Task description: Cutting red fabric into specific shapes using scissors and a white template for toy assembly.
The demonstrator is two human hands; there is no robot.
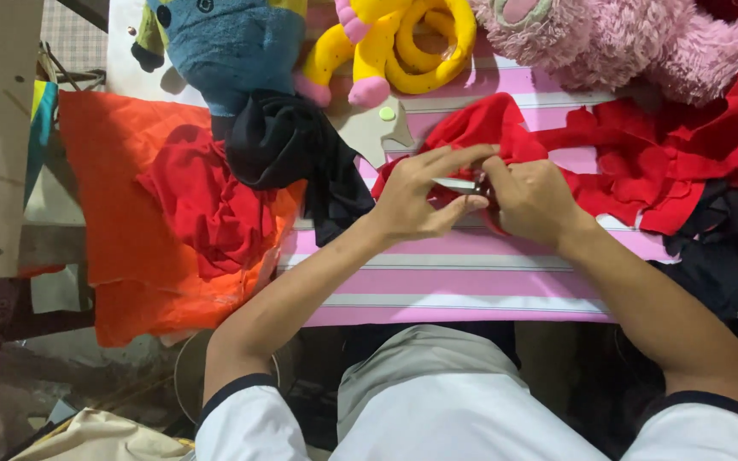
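We pinched the red cloth [480, 128] between both hands on the pink striped table [471, 282]: left hand [416, 196] and right hand [527, 201] each grasped its near edge. The cloth's long axis ran sideways, trailing right toward the red scraps [685, 145].

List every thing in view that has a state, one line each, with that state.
left hand: fingers pinching the red cloth
right hand: closed on the red cloth, touching the left hand
red cloth: bunched, held at the hands
red scraps: loose, spread flat
black cloth: crumpled in a heap
orange fabric: spread, hanging over the table edge
blue plush toy: lying down
pink plush toy: lying down
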